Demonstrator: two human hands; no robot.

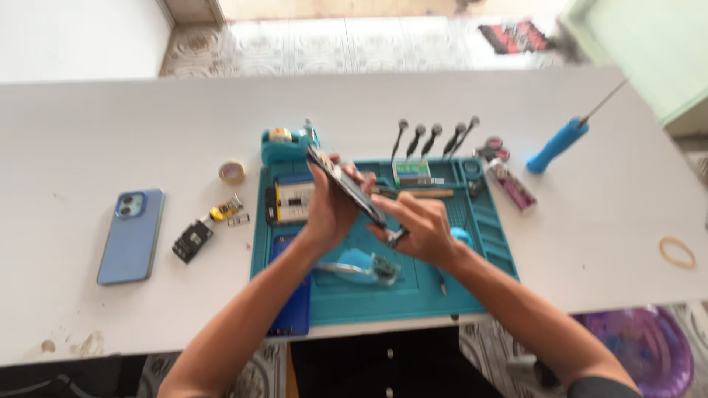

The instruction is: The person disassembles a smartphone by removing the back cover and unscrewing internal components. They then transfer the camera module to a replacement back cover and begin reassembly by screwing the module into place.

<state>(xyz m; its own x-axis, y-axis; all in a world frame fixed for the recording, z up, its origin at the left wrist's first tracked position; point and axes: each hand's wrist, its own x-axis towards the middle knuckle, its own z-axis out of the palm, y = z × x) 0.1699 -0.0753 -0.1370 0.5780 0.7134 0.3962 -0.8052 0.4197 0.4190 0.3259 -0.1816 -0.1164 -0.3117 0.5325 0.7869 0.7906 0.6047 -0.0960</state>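
Long white table (74,133), scuffed and stained near the front left edge. Teal mat (487,243) at the middle, its right side ribbed into small trays. Behind the table, patterned floor tiles (332,44), a strip of red rug (516,35) and a pale green panel (656,44); below the front edge, dark cabinet and a purple basin (649,346).

Above the mat, left hand (328,210) closed around a dark phone (345,188), held tilted, upper end away. Right hand (420,228) pinching the phone's lower end, with a small dark tool there, too blurred to identify.

On the bare table: blue phone (131,234) face down at left, black part (193,240) and yellow part (223,211) beside it, tape roll (231,172), blue screwdriver (559,144) far right, rubber band (676,252).

Row of drivers (431,136) standing at the mat's back edge. Tweezers (346,269) and blue piece under the wrists, partly hidden. Whole view motion-blurred; small items in the trays unreadable. Elbows cut off at the bottom.
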